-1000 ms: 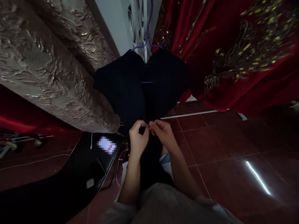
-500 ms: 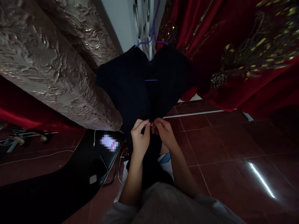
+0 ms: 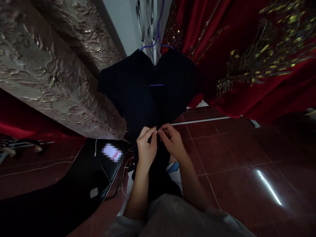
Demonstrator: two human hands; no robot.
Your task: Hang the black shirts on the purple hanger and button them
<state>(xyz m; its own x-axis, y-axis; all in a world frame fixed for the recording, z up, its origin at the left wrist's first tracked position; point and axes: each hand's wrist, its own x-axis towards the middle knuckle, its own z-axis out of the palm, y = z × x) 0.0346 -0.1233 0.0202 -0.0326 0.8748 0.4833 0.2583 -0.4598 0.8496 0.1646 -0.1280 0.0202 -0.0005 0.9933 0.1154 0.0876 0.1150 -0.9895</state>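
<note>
A black garment point(image 3: 138, 89) hangs in front of me on a purple hanger point(image 3: 156, 42). My left hand point(image 3: 146, 148) and my right hand point(image 3: 172, 140) meet at the garment's front opening, at about mid-height. Fingertips of both hands pinch the dark cloth edges together at one small spot; what lies between them is too small and dark to make out. The lower part of the garment drops behind my forearms.
A beige embossed fabric point(image 3: 56, 72) hangs at the left and a red gold-embroidered fabric point(image 3: 251, 56) at the right. A black seat point(image 3: 74, 191) with a phone point(image 3: 112, 152) and white cable lies at the lower left. The floor is dark red tile point(image 3: 234, 164).
Both hands have stayed at the same spot on the garment's front, with the fingertips shifting slightly. The view swayed a little.
</note>
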